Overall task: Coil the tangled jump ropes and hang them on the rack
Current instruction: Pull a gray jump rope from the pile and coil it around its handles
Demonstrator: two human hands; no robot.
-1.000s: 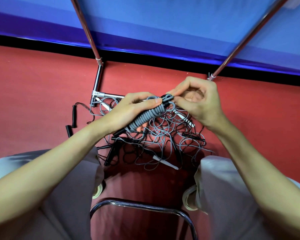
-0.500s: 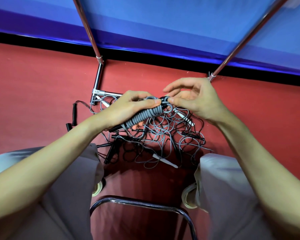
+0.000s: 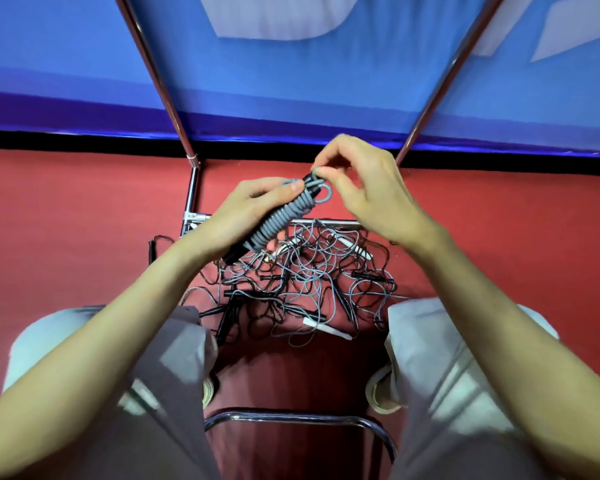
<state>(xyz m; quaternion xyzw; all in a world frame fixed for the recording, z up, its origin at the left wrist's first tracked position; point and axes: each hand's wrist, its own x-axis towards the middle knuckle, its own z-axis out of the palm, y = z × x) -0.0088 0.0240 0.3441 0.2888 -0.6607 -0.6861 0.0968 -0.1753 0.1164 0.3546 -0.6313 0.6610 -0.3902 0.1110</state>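
Jump ropes lie tangled on the red floor below the rack. Left hand grips a coiled grey rope; right hand pinches its end loop. Blue wall stands behind.

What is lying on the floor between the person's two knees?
In the head view, the tangle of ropes lies on the red floor between the knees, with black and white handles in it.
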